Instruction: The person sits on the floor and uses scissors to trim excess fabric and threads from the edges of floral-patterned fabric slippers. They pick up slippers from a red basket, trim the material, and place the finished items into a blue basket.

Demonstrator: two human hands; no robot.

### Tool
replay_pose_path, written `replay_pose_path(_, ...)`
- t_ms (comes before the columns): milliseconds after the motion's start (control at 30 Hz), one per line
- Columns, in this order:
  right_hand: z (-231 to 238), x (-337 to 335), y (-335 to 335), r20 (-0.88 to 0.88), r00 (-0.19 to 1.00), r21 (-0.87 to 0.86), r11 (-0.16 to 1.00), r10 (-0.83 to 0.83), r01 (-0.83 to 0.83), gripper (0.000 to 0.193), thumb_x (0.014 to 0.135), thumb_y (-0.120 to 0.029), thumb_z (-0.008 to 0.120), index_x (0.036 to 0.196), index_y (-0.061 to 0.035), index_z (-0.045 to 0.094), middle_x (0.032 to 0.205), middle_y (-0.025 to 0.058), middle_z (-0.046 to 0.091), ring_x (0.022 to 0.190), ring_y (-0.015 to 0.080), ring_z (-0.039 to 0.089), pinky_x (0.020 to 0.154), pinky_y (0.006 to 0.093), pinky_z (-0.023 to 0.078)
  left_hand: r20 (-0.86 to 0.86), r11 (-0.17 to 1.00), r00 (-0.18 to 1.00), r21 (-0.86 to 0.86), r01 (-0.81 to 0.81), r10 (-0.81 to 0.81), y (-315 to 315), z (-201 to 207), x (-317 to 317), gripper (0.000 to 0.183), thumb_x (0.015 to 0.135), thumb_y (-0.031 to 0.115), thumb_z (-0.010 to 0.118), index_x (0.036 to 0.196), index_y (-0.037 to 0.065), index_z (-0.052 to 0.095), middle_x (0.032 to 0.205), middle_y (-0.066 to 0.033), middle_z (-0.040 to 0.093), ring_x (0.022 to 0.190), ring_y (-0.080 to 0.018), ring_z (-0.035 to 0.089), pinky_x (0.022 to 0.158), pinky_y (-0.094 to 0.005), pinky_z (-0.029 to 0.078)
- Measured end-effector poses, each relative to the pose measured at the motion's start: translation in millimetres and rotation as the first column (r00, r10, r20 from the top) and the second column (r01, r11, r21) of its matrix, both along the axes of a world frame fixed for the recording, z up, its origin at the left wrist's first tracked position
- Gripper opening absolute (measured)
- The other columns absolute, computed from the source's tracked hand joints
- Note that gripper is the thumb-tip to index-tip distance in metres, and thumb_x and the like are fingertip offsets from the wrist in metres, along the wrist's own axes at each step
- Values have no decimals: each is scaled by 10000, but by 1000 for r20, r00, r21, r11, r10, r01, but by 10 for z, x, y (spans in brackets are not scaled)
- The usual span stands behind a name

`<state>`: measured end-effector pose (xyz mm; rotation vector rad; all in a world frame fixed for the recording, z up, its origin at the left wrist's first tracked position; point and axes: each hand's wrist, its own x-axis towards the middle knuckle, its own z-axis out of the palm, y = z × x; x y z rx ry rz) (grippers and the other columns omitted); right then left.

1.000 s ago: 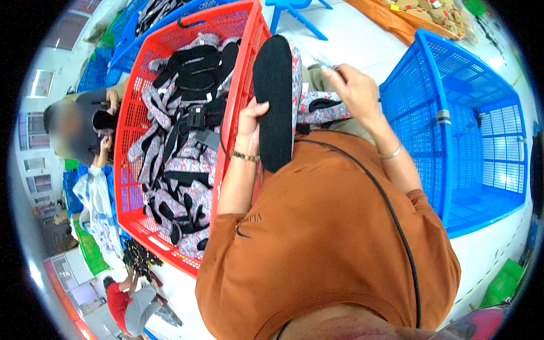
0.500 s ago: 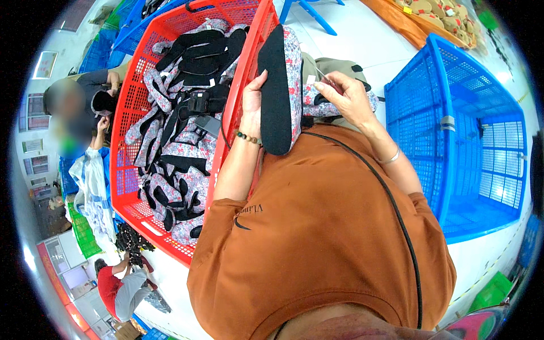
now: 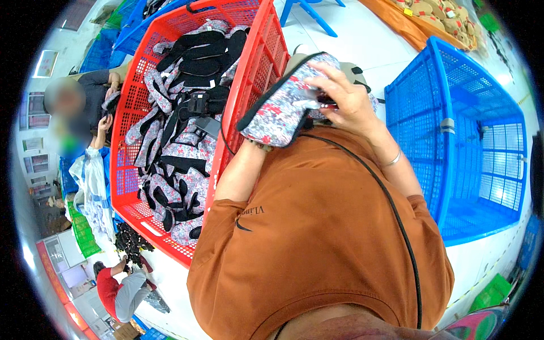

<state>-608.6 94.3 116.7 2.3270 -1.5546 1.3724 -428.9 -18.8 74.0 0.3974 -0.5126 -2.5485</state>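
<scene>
A slipper (image 3: 283,107) in grey and red floral fabric with black edging is held up before my chest, its patterned side and opening towards me. Behind it, my left hand is hidden; only the wrist with a beaded bracelet (image 3: 259,145) shows below, and the hand supports the slipper from there. My right hand (image 3: 343,93) bends over the slipper's opening, fingers curled against the fabric. Between its thumb and fingers is a small dark tool (image 3: 325,101), mostly covered. Another floral slipper (image 3: 368,102) lies on my lap, partly behind the right hand.
To my left stands a red crate (image 3: 212,187) of floral and black slippers, with a black device on the pile. A blue crate (image 3: 447,170) stands at right. Far right holds a bin of brown slippers (image 3: 439,17). Two other people (image 3: 107,289) work on the left.
The slipper has turned from its black sole to its floral side and tilted. My right hand has moved up against it, and my left hand has gone out of sight behind it.
</scene>
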Motion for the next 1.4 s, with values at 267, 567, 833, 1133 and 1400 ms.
replay_pose_path(267,-47,-68,-72,15,974,-82,970,-227,228,281,637,45,610,905,-38,586,772,102,620,657,258,611,557,307,478,308,903,931,-426,-51,198,224,-40,-62,514,917,356,433,1292,11,364,1197,-113,519,1085,-200,520,931,-346,419)
replay_pose_path(567,-134,-39,-127,160,890,428,842,-427,327,280,663,-87,632,925,4,593,776,199,612,714,331,613,643,360,475,-99,149,722,-951,-271,685,350,409,8,717,726,178,641,1333,20,295,1275,-148,372,1166,-254,416,993,-375,342)
replay_pose_path(833,-178,-119,-151,408,868,526,850,-284,31,240,688,-154,714,837,7,615,627,25,549,578,95,469,553,252,401,3,-153,505,-952,267,863,141,380,-109,315,652,16,554,966,3,558,1054,-191,488,1036,-334,480,904,-395,389)
replay_pose_path(1133,-242,-49,-406,261,955,218,973,-137,80,235,743,-190,704,852,-5,608,656,29,514,599,76,433,535,239,377,304,78,658,-934,349,689,-179,280,-129,354,652,69,624,998,13,575,1003,-164,551,973,-303,540,840,-357,433)
replay_pose_path(1400,-153,-31,-432,480,831,299,943,-280,145,202,796,-189,659,831,-3,590,599,13,472,580,67,409,525,237,372,-74,-157,545,-982,107,835,42,292,-385,560,630,50,668,1159,27,486,1226,-199,390,1123,-344,442,961,-397,367)
